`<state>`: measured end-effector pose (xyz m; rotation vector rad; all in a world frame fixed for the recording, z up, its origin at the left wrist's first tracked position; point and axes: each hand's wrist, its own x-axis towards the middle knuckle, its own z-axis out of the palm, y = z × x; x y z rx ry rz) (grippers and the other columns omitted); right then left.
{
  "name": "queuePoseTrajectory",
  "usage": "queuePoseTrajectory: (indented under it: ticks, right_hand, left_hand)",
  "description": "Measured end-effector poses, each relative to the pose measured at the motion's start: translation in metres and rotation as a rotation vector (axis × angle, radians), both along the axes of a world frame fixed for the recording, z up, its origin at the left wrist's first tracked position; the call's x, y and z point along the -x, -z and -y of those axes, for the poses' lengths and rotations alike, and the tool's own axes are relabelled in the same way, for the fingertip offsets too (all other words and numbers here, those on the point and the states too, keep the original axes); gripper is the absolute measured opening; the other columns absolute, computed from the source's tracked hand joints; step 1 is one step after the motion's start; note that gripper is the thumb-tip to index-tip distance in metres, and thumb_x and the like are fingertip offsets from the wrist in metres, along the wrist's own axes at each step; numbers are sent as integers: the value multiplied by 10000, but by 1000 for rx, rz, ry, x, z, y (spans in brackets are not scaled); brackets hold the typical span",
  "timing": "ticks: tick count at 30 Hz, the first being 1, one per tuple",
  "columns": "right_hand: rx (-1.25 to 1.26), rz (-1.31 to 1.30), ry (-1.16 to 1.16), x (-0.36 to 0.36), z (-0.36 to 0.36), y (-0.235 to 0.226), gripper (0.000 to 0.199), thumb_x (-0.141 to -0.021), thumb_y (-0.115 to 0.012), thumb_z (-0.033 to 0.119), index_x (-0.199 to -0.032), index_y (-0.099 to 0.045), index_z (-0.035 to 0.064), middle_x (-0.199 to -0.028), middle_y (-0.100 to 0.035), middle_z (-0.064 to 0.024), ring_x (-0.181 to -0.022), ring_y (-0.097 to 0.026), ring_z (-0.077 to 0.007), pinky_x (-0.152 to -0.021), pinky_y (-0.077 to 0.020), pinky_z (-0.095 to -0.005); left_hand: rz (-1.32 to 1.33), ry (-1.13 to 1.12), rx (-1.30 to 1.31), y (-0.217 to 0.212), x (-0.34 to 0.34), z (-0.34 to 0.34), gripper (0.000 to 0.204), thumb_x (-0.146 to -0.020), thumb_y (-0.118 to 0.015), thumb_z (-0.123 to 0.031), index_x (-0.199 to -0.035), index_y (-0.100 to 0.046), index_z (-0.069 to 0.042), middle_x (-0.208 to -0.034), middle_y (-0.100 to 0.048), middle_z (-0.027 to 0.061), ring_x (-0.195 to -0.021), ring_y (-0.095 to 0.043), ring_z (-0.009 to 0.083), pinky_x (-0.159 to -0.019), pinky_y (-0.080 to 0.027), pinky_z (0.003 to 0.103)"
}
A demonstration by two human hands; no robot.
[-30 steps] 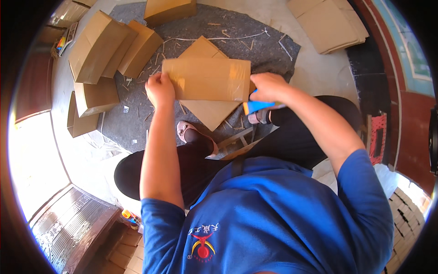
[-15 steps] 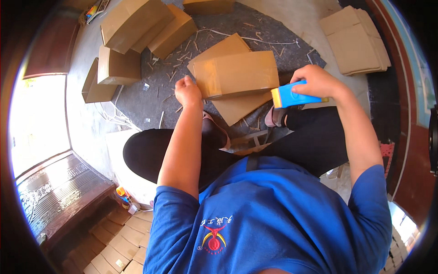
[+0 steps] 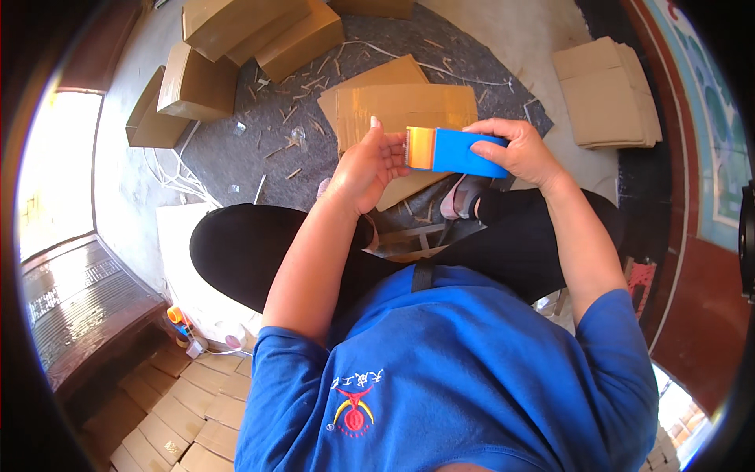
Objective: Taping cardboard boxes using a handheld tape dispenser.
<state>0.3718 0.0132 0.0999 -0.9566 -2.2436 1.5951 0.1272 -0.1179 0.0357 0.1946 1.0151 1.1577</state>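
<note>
My right hand [image 3: 522,154] grips a blue tape dispenser [image 3: 460,152] with an orange-yellow front end. It is held level above the cardboard in front of me. My left hand [image 3: 366,167] is at the dispenser's toothed front edge, thumb up and fingers loosely apart; I cannot tell whether the fingertips touch the edge. Below both hands sits a brown cardboard box [image 3: 362,102] with shiny tape on it, partly hidden by my hands and the dispenser. A flat cardboard piece [image 3: 405,71] shows behind it.
Several cardboard boxes [image 3: 299,43] stand at the far left. A stack of flattened cartons [image 3: 605,94] lies at the far right. Scraps litter the dark mat [image 3: 275,149], and white strapping [image 3: 177,177] lies at its left edge. More cartons [image 3: 177,417] are packed at the lower left.
My right hand has brought the tape dispenser leftward and level. My left hand has left the box's left side, moved right to the dispenser's front, and its fingers have spread.
</note>
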Motion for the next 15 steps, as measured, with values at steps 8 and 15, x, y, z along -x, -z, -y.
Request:
queuePoseTrajectory:
  ticks: [8,15]
  right_hand:
    - [166,-67,97,8,3,21,271,-870,-732,175,-1090,-731,18,-996,-730,-42,-923,-651,-98,-860,-526,-277]
    - [-29,-22,84,5,-30,8,262,-861,-725,196,-1069,-736,36,-967,-737,-52,-874,-661,-114,-818,-532,-292]
  left_hand:
    - [74,-80,81,16,-6,-6,195,-1016,-521,-205,-1090,-639,-68,-1015,-688,65,-895,-631,176,-775,-504,342]
    - [-561,-405,170,26,96,-5,106,-881,-664,-60,-983,-652,-36,-756,-633,26,-646,-555,120,-554,-439,280]
